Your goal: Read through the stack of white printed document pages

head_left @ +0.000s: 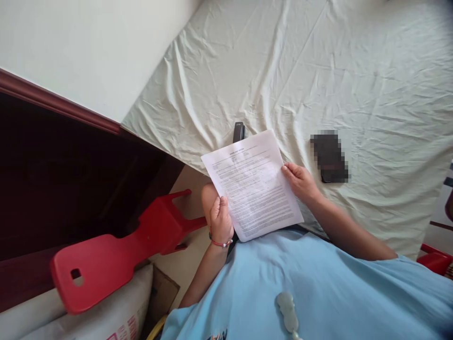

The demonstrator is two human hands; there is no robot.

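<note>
Sheet (253, 186): long axis slants left, headed end farthest from shirt (329, 278). Left hand (222, 223), right hand (301, 182): fingers pinching opposite edges.

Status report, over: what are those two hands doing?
Left hand gripping left edge of printed sheet. Right hand pinching its right edge. Sheet partly hiding black object; nothing visibly blocking either hand.

1. The bare left hand (222, 220) is held with its thumb pressed over curled fingers.
2. The bare right hand (300, 181) is held farther forward, thumb and fingers pinched together.
3. The bare left forearm (205, 271) and bare right forearm (348, 231) are angled inward.
</note>
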